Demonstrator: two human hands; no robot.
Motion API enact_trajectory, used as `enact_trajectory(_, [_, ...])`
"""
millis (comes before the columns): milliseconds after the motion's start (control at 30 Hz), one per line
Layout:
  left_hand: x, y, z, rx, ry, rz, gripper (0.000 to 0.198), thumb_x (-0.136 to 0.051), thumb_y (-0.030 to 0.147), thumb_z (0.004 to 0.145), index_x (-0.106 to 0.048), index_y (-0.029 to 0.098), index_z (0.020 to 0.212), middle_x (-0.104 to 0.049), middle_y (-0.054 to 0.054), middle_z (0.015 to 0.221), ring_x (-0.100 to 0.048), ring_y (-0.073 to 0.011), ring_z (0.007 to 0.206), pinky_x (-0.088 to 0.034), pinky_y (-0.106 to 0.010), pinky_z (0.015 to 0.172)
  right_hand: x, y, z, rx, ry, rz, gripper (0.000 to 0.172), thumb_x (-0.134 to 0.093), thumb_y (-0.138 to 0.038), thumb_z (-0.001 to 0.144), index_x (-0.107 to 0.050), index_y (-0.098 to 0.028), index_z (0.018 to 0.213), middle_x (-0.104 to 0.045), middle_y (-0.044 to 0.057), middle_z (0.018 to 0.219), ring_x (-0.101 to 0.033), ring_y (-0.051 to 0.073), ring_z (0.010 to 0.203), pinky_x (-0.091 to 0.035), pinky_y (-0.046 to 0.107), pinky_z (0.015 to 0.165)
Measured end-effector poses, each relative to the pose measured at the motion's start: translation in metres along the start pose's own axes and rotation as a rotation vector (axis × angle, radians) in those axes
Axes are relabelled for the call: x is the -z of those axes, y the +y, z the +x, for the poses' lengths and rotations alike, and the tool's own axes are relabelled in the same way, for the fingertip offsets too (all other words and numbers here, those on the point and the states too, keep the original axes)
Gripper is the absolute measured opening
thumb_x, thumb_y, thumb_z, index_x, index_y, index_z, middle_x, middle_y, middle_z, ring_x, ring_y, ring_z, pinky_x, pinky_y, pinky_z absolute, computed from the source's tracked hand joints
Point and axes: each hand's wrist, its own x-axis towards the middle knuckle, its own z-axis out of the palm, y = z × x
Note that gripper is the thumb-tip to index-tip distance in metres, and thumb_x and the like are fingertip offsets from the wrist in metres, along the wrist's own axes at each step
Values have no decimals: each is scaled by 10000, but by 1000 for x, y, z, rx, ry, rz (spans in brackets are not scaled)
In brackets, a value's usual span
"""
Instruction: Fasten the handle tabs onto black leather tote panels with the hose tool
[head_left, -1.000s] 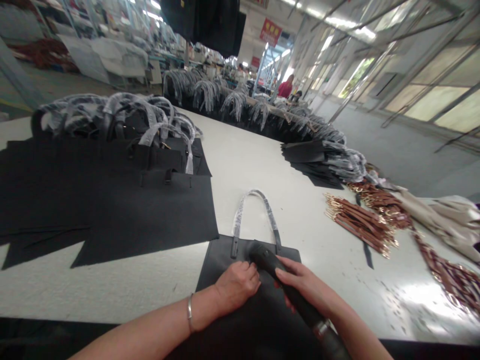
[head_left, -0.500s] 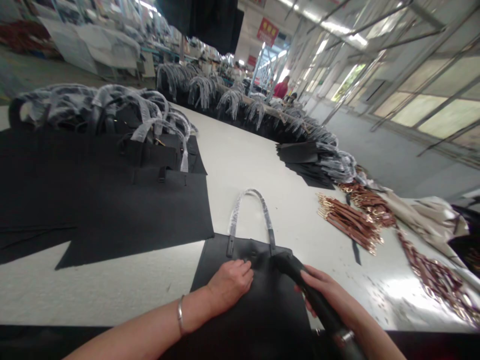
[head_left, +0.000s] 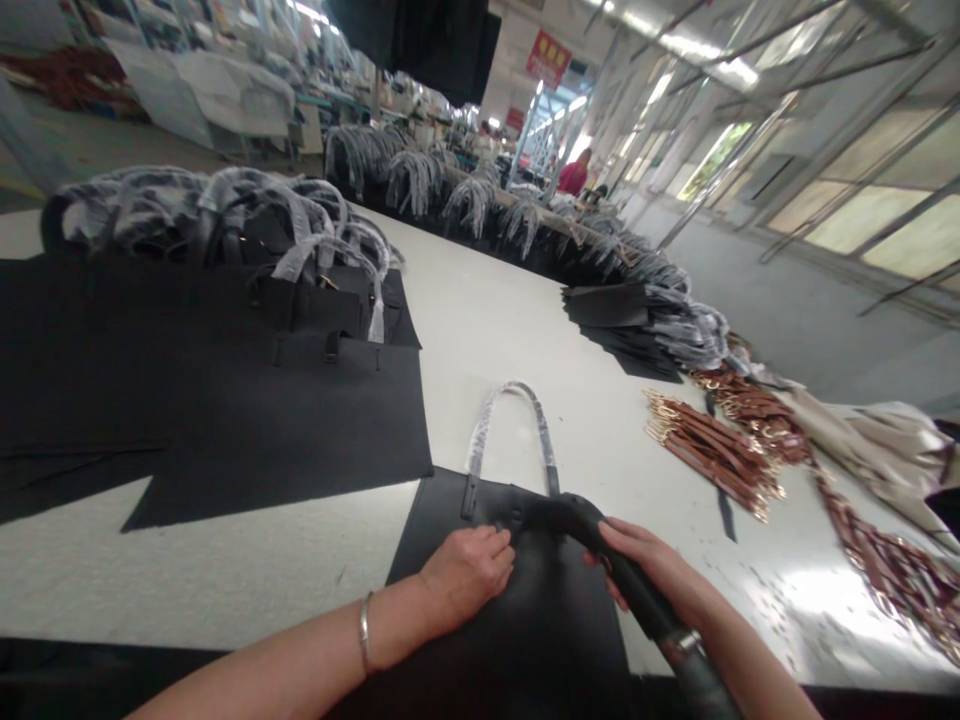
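A black tote bag [head_left: 547,610] lies flat at the table's front edge, with its plastic-wrapped handle [head_left: 487,425] looping away from me. My left hand [head_left: 469,572] rests on the bag below its top edge, fingers curled and pressed together; whatever they pinch is hidden. My right hand [head_left: 649,560] is wrapped round a black hose-like tool [head_left: 637,590] with a bent nozzle and a metal clamp at its lower end. The nozzle's tip lies over the bag's upper edge by the right foot of the handle, close to a small fitting [head_left: 516,515].
Black bag panels with wrapped handles [head_left: 300,400] cover the left of the white table [head_left: 480,300]. Stacked black pieces [head_left: 622,320] lie at the right back. Brown straps with gold clasps [head_left: 712,450] lie at right. Rows of bags [head_left: 465,200] stand beyond, with a person in red [head_left: 574,175].
The tool's nozzle has moved left across the base of the bag's right handle end, toward the middle of the top edge. My left hand stays on the bag. The view has shifted slightly.
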Motion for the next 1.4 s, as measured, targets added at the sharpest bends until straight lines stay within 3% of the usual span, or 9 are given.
enact_trajectory(133, [-8, 7, -1, -9, -9, -45, 148, -486, 198, 932, -615, 154, 989, -676, -95, 1107, -649, -204, 983, -541, -332, 860, -18, -15, 7, 150, 166, -34, 373, -591, -492, 844, -525, -211, 1079, -634, 2, 804, -583, 110, 504, -486, 233, 440])
enact_trajectory(267, [2, 5, 1, -5, -32, -201, 238, -505, 123, 889, -599, 157, 1105, -657, -73, 1182, -607, -193, 1105, -485, -310, 974, -36, -26, -3, 104, 25, -68, 522, -630, -506, 809, -490, -230, 1230, -649, 5, 815, -587, 120, 496, -480, 239, 433])
enact_trajectory(400, [28, -20, 1, 362, 14, -198, 165, -558, 142, 871, -616, 178, 1022, -660, -46, 1013, -598, -204, 961, -516, -336, 857, -51, -22, -11, 46, -73, -73, 569, -633, -539, 800, -496, -249, 1270, -657, 9, 838, -598, 112, 498, -477, 224, 437])
enact_trajectory(467, [36, -32, -3, 464, 39, -113, 83, -602, 178, 861, -633, 169, 938, -634, -57, 961, -569, -221, 922, -512, -360, 816, -57, -17, -11, 18, -114, -74, 618, -637, -548, 796, -468, -262, 1317, -656, 4, 820, -604, 116, 493, -479, 222, 434])
enact_trajectory(600, [32, -32, -14, 320, -41, 6, 128, -555, 157, 898, -645, 179, 810, -617, -38, 823, -550, -206, 810, -501, -337, 706, -66, -15, -4, -9, -169, -59, 618, -629, -544, 802, -472, -232, 1312, -644, 1, 784, -599, 116, 476, -471, 217, 410])
enact_trajectory(933, [15, -21, -19, 158, -40, 49, 160, -476, 106, 914, -622, 126, 973, -648, -79, 908, -594, -216, 835, -549, -344, 712, -106, -61, 52, 125, -354, -143, 350, -583, -477, 850, -543, -174, 1020, -611, -15, 756, -566, 85, 446, -458, 190, 385])
enact_trajectory(1167, [11, -22, -21, 163, -15, 38, 177, -460, 93, 914, -621, 109, 986, -655, -95, 927, -609, -216, 853, -555, -342, 736, -102, -80, 63, 59, -414, -217, 353, -606, -477, 842, -552, -173, 1013, -641, 9, 767, -581, 98, 457, -470, 197, 387])
enact_trajectory(1267, [12, -22, -20, 150, -37, 35, 168, -481, 90, 896, -623, 102, 985, -651, -97, 933, -601, -225, 853, -553, -346, 733, -106, -81, 67, 60, -394, -213, 340, -601, -478, 840, -555, -156, 941, -641, 19, 746, -581, 110, 452, -471, 215, 383])
enact_trajectory(1400, [19, -22, -21, 202, -89, -13, 147, -494, 96, 883, -626, 140, 932, -645, -72, 923, -585, -225, 849, -541, -342, 727, -109, -90, 74, 182, -215, -170, 304, -582, -431, 859, -538, -181, 1026, -620, -4, 743, -566, 98, 448, -462, 208, 384])
